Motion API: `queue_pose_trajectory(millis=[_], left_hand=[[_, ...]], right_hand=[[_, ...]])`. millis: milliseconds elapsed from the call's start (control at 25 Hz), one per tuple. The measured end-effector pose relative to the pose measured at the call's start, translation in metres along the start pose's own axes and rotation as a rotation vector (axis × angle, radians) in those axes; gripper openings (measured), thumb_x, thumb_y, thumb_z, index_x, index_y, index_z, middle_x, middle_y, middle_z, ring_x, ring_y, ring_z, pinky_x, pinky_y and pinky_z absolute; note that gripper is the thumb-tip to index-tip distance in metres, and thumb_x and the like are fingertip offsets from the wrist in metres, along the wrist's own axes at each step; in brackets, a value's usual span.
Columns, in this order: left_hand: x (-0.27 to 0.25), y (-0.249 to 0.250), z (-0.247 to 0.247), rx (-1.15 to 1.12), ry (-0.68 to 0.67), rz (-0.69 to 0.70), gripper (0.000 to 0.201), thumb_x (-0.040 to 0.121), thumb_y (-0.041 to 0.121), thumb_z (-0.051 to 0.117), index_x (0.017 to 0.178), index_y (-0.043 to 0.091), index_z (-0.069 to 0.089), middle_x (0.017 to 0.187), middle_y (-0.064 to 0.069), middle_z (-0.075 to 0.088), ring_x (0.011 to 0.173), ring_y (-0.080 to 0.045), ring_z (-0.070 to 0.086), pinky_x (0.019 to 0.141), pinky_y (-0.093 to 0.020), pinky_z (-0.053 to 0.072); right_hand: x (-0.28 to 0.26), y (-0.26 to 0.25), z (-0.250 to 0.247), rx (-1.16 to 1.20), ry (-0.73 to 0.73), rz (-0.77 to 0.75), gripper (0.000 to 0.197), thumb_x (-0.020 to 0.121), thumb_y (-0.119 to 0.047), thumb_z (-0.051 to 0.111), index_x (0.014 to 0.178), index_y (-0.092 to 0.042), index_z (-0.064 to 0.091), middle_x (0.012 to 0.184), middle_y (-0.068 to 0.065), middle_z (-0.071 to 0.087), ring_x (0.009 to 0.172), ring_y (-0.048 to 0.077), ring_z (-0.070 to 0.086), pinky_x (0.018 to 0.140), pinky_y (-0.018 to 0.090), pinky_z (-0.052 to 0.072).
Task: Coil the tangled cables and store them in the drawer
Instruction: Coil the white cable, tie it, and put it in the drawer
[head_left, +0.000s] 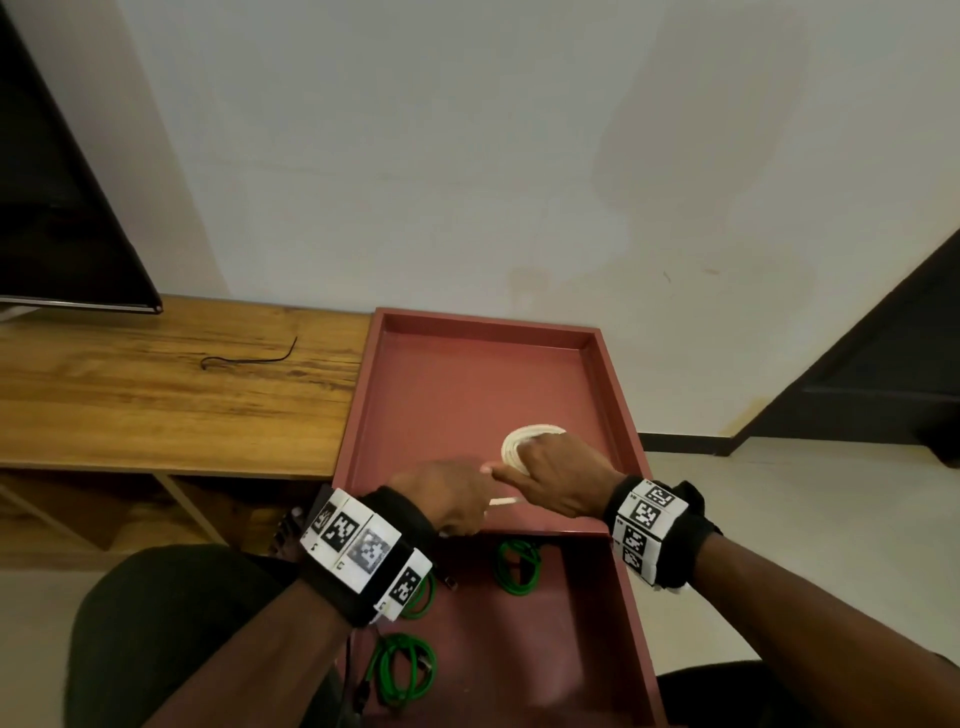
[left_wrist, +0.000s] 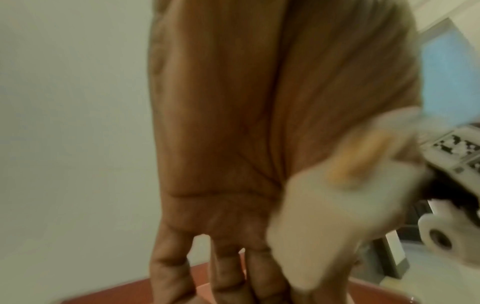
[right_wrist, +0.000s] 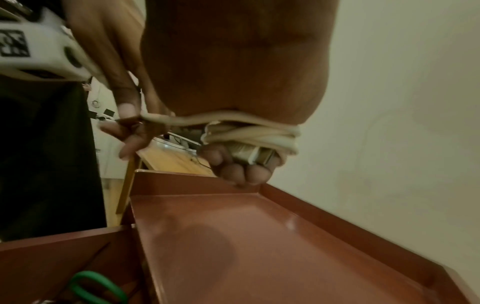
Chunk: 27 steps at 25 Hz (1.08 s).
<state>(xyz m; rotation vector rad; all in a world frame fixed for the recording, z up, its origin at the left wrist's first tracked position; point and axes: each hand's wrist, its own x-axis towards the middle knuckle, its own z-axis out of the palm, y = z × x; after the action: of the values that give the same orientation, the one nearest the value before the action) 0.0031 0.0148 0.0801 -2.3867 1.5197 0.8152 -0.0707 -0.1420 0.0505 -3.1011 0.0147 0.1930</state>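
Wooden tabletop (head_left: 171, 395) beside wall (head_left: 467, 156); dark screen (head_left: 57, 208) standing at its left end.

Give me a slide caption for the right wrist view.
Right hand grips coiled white cable above red tray; left hand pinches its end.

Head camera looks down from above — wrist cameras sit close, sharing the red tray (head_left: 605, 374).

No words, brands or numbers can be read anywhere; the white wrist bands (head_left: 363, 553) at lower centre of the head view carry only black-and-white square code patterns, and their tiny edge marks are too small to read.
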Motion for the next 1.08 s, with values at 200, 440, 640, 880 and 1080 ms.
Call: queue_pose_trajectory(millis=[200,440,640,880,1080], left_hand=[[0.006,-0.014,0.001,0.359,0.239,0.012,0.029,0.103,0.029,0.039,0.125,0.018,0.054,0.125,-0.002,0.060,0.124,-0.024,0.048,0.104,-0.049,0.031],[0.015,-0.017,0.001,-0.765,0.300,0.339,0.040,0.105,0.038,0.034,0.135,0.020,0.054,0.132,-0.003,0.061,0.123,-0.017,0.056,0.107,-0.040,0.042],[0.020,0.013,0.004,-1.047,0.494,0.237,0.054,0.097,0.062,0.030,0.116,0.020,0.058,0.105,0.000,0.070,0.097,-0.014,0.067,0.089,-0.035,0.054],[0.022,0.021,0.002,-0.964,0.762,0.190,0.041,0.103,0.045,0.031,0.092,0.012,0.053,0.070,-0.001,0.065,0.056,-0.007,0.062,0.053,-0.016,0.047],[0.023,0.012,0.002,-0.870,0.839,0.150,0.040,0.101,0.048,0.033,0.084,0.018,0.052,0.063,0.007,0.057,0.051,-0.004,0.054,0.052,-0.014,0.041]], right_hand=[[-0.014,-0.005,0.000,0.908,-0.390,0.264,0.091,0.080,-0.090,0.016,0.060,-0.009,0.052,0.050,0.006,0.043,0.040,0.018,0.039,0.049,0.026,0.039],[-0.030,0.006,-0.014,1.882,-0.482,0.120,0.072,0.091,-0.072,0.044,0.049,-0.014,0.033,0.035,-0.001,0.031,0.028,0.012,0.037,0.035,0.023,0.018],[-0.020,0.010,-0.025,2.082,-0.369,0.059,0.078,0.100,-0.062,0.036,0.050,-0.005,0.053,0.041,0.007,0.054,0.036,0.019,0.056,0.038,0.023,0.039],[-0.016,-0.004,-0.034,1.961,-0.125,0.215,0.072,0.097,-0.058,0.050,0.052,-0.003,0.060,0.052,0.014,0.067,0.044,0.025,0.066,0.051,0.029,0.056],[-0.012,-0.018,-0.040,1.766,0.118,0.427,0.064,0.087,-0.060,0.064,0.055,-0.005,0.056,0.045,0.009,0.058,0.036,0.019,0.056,0.046,0.025,0.051]])
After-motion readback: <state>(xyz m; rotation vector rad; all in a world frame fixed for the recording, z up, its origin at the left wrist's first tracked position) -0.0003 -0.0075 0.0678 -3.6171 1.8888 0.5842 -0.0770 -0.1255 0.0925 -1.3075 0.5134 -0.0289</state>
